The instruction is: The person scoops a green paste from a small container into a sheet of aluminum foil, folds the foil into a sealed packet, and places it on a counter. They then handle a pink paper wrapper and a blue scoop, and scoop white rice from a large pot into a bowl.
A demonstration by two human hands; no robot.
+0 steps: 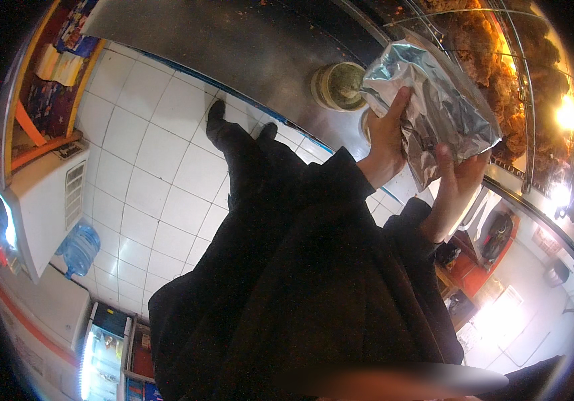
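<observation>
Both hands grip a crinkled silver foil bag (427,100) just right of the round jar (338,85) on the steel counter (233,47): left hand (387,144) and right hand (457,184) fingers closed around its lower edge.

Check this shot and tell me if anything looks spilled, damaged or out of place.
Nothing spilled or broken shows. The silver foil bag is heavily crumpled, held between the left hand and right hand above the steel counter. A blue water bottle lies tipped on the white tiled floor beside a white cabinet, which looks odd.
</observation>
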